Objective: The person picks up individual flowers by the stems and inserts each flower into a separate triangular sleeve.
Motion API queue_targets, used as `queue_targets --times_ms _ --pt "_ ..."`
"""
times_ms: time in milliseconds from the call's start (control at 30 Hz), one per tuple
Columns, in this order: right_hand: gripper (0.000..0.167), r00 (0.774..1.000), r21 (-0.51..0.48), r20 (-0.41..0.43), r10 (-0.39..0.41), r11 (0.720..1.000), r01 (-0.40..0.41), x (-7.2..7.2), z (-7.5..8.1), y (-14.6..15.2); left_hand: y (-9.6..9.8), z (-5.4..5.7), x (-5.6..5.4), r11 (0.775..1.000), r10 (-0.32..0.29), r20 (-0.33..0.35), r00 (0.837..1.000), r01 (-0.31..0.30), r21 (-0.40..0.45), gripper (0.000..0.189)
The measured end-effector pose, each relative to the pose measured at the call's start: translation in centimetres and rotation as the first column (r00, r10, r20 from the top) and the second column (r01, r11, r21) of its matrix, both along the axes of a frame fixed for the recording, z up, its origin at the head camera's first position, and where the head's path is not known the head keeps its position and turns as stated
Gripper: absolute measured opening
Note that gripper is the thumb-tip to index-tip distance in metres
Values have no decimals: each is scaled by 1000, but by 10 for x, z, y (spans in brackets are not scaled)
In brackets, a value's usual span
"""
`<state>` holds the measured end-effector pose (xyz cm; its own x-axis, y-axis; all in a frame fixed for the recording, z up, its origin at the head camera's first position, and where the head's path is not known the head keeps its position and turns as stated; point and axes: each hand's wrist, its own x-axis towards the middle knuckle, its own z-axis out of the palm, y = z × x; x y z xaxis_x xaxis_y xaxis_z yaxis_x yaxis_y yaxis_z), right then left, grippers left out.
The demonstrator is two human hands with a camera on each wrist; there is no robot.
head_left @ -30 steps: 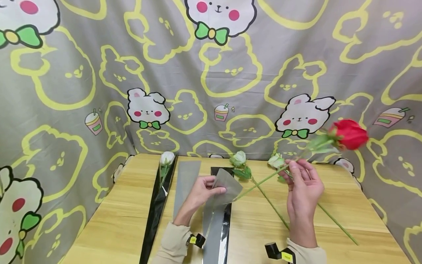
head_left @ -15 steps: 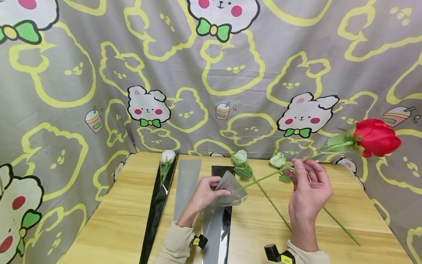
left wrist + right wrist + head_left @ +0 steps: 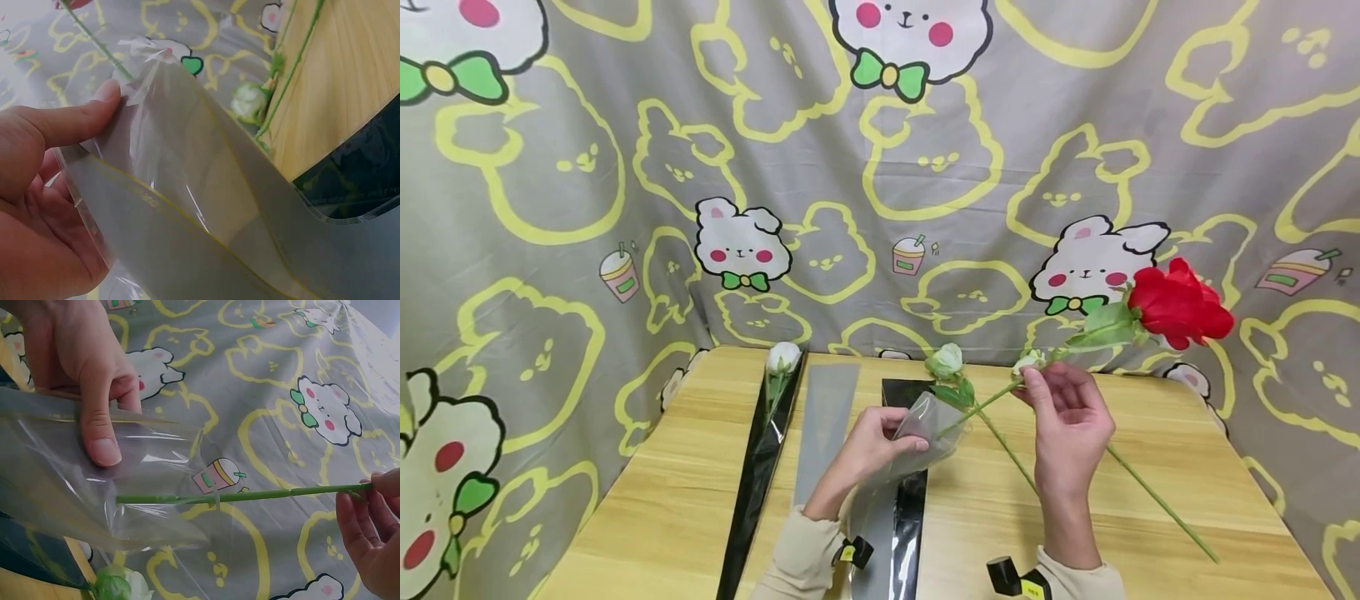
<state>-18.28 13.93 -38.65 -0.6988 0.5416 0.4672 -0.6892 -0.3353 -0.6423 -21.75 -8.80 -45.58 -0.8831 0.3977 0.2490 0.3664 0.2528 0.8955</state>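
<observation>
My left hand [image 3: 872, 446] pinches the mouth of a clear grey flower sleeve [image 3: 928, 417] between thumb and fingers, and the sleeve's mouth gapes to the right. My right hand [image 3: 1071, 425] pinches the stem of a red rose [image 3: 1183, 304], whose bloom leans out to the upper right. In the right wrist view, the lower end of the green stem [image 3: 250, 496] lies inside the sleeve's mouth. The left wrist view shows gold lines along the sleeve [image 3: 187, 206], with my thumb on its edge.
A white rose [image 3: 783, 358] lies in a black sleeve [image 3: 760, 475] at left, beside a flat grey sleeve [image 3: 829, 404]. Another black sleeve [image 3: 910, 525] lies under my left hand's work. Two pale roses [image 3: 945, 361] lie on the wooden table [image 3: 640, 500], before a patterned curtain [image 3: 820, 125].
The red rose first swung right, then came back left with my right hand, its stem end now inside the sleeve. The sleeve's mouth has opened wider in my left hand.
</observation>
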Motion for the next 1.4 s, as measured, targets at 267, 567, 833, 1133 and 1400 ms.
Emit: queue_targets --times_ms 267,567,833,1133,1400 --pt "18 1000 -5 8 29 1000 -29 -1 -3 3 4 4 7 998 -11 10 1000 11 -59 13" --pt "22 984 154 172 47 985 -74 1 -7 -3 9 5 11 1000 -30 9 1000 30 -2 13" --pt "17 914 470 405 -11 860 -198 2 -12 -11 15 11 16 985 -43 54 998 33 168 14" --pt "16 894 470 447 -8 853 -228 2 -11 -7 16 12 15 986 -15 66 998 3 169 12" --pt "15 953 -78 269 137 990 -120 2 -1 6 14 13 12 992 -50 98 994 38 119 15"
